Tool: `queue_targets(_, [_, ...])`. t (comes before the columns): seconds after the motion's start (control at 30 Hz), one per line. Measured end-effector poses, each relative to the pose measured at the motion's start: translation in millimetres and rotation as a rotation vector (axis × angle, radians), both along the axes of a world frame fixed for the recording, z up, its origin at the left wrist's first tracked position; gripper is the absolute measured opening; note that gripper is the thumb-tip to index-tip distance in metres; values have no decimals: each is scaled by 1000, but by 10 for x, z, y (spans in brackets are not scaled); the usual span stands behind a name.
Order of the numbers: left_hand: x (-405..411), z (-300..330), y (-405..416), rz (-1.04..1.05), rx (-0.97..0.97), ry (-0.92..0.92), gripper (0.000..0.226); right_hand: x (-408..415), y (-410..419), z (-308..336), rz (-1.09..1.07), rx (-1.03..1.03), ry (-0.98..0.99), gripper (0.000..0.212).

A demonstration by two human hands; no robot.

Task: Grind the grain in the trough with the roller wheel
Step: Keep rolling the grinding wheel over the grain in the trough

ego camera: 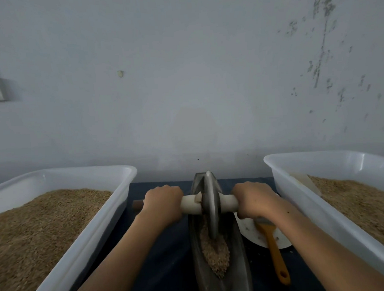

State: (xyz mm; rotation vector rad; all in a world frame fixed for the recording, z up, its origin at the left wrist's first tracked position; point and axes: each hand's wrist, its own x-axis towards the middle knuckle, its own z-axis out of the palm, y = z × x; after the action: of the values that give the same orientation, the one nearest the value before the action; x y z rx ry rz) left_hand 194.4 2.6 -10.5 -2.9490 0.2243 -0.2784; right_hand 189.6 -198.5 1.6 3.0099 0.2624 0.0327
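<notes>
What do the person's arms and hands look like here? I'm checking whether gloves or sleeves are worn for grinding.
No gloves or sleeves show. The left hand and right hand are bare, and both forearms are uncovered right down to the bottom edge of the picture. No watch, ring, bracelet or bandage is visible on either wrist or on the backs of the hands. The fingers curl out of view, so rings there cannot be ruled out.

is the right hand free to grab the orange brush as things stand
Probably not at once: the right hand grips the roller wheel axle. The brush lies just under that forearm on the white plate, unobstructed once it lets go.
</notes>
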Motion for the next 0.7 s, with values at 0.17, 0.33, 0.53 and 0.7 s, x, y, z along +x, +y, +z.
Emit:
queue_targets(0.17, [23,-66,-6,-10,-68,-127,28,23,17,-70,28,22,-173,22])
queue_targets(0.33, [-13,48,51,-34,-10,169,43,-40,-26,58,36,-14,111,33])
queue_targets(0.53, [-64,106,59,-34,-51,382,41,-85,-58,101,13,110,346,23])
queue_targets(0.7, [-39,46,8,6,-3,100,38,-24,-12,23,28,-5,36,29])
